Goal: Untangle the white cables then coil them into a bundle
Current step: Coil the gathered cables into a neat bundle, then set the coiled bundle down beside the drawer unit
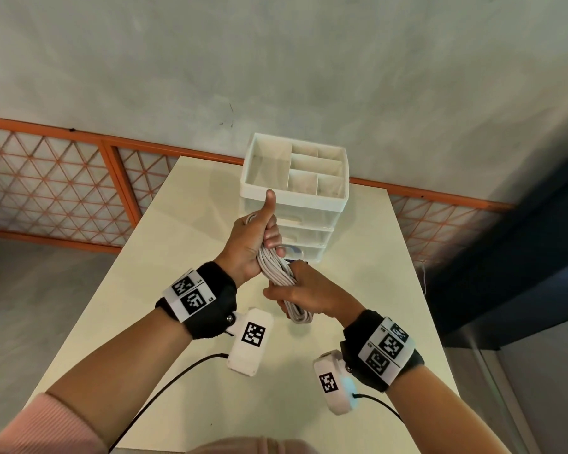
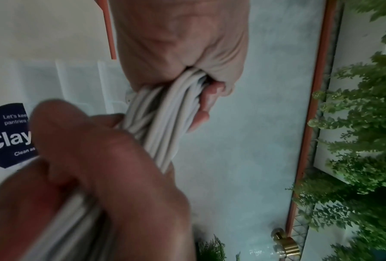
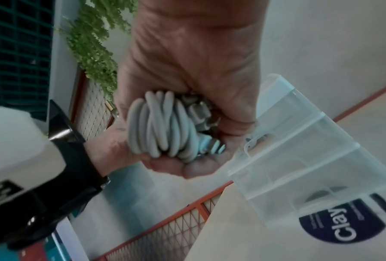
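The white cables (image 1: 275,267) are gathered into one long coiled bundle held above the cream table (image 1: 164,273). My left hand (image 1: 254,245) grips the bundle's upper part, thumb pointing up. My right hand (image 1: 305,291) grips the lower part, and a loop end (image 1: 298,315) hangs out below it. In the left wrist view my left hand's fingers (image 2: 206,100) curl round the strands (image 2: 163,121), with the right hand (image 2: 102,167) close below. In the right wrist view my right hand (image 3: 187,70) is wrapped round the looped end (image 3: 158,127), with grey connectors (image 3: 207,116) tucked among the loops.
A white drawer organiser (image 1: 259,188) with open top compartments stands at the table's far end, just behind my hands. An orange lattice fence (image 1: 63,185) runs behind the table. Black camera wires (image 1: 164,385) trail over the near table. Green plants (image 2: 355,141) hang on the wall.
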Motion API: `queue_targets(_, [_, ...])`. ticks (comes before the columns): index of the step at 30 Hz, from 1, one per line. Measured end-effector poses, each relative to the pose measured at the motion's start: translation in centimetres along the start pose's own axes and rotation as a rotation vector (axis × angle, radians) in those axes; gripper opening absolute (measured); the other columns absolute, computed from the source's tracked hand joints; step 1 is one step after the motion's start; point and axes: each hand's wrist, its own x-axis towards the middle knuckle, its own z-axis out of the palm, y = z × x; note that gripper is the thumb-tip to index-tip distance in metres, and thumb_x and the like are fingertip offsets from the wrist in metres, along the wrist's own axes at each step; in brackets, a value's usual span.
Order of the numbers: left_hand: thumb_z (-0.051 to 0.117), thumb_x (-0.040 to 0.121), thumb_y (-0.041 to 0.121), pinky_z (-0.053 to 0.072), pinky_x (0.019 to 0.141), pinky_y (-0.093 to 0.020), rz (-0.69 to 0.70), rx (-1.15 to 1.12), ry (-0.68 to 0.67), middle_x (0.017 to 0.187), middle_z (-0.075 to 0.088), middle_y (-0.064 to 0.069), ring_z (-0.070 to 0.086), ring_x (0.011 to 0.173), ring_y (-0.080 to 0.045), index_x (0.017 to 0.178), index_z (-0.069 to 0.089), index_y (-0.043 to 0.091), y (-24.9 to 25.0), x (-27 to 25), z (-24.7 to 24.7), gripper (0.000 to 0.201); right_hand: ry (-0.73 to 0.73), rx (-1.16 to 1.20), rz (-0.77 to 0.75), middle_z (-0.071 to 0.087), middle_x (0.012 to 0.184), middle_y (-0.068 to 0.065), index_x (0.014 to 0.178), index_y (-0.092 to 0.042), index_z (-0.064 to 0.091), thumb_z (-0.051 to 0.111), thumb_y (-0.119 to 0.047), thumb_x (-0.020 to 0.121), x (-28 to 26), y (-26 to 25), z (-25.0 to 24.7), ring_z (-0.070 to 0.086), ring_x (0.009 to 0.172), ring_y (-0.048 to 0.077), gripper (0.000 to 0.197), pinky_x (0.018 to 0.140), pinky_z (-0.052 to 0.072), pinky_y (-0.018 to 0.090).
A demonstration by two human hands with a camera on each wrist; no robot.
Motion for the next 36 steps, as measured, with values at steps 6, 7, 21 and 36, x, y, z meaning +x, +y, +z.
queue_targets(6, [0.062,0.083,0.050,0.046,0.052,-0.025,-0.170,-0.062,-0.061,0.043,0.032,0.004,0.037,0.040,-0.011,0.050,0.038,0.018,-0.7,0.3,-0.5,0.052,0.041,-0.225,0.003,0.069,0.077,0.010,0.081,-0.007,0.062,0.067,-0.029,0.083,0.1,1.3,-0.8,0.066,0.071,0.023,0.023,0.072,0.051,0.035])
queue_targets(7, [0.063,0.080,0.053,0.045,0.054,-0.026,-0.199,-0.099,-0.056,0.042,0.033,0.003,0.038,0.041,-0.012,0.049,0.038,0.017,-0.6,0.3,-0.5,0.054,0.042,-0.216,-0.019,0.069,0.081,0.011,0.083,-0.006,0.062,0.068,-0.028,0.082,0.0,1.5,-0.9,0.066,0.076,0.025,0.023,0.073,0.051,0.036])
queue_targets(21, [0.045,0.092,0.023,0.027,0.034,-0.014,-0.273,-0.149,-0.019,0.028,0.022,0.007,0.021,0.025,-0.008,0.036,0.032,0.021,-3.2,4.5,-1.0,0.057,0.146,-0.098,-0.134,0.055,0.053,-0.003,0.065,-0.025,0.045,0.049,-0.047,0.092,0.4,3.2,-0.2,0.050,0.043,0.003,0.035,0.053,0.043,0.017])
queue_targets(36, [0.029,0.101,0.041,0.037,0.097,-0.035,-0.313,-0.105,0.204,0.146,0.041,-0.012,0.046,0.116,-0.021,0.140,0.035,0.002,-8.4,12.4,-3.6,0.056,0.103,0.272,0.266,0.055,0.056,0.001,0.072,-0.012,0.054,0.048,-0.063,0.085,3.3,11.1,-4.2,0.051,0.051,0.021,0.052,0.060,0.047,0.032])
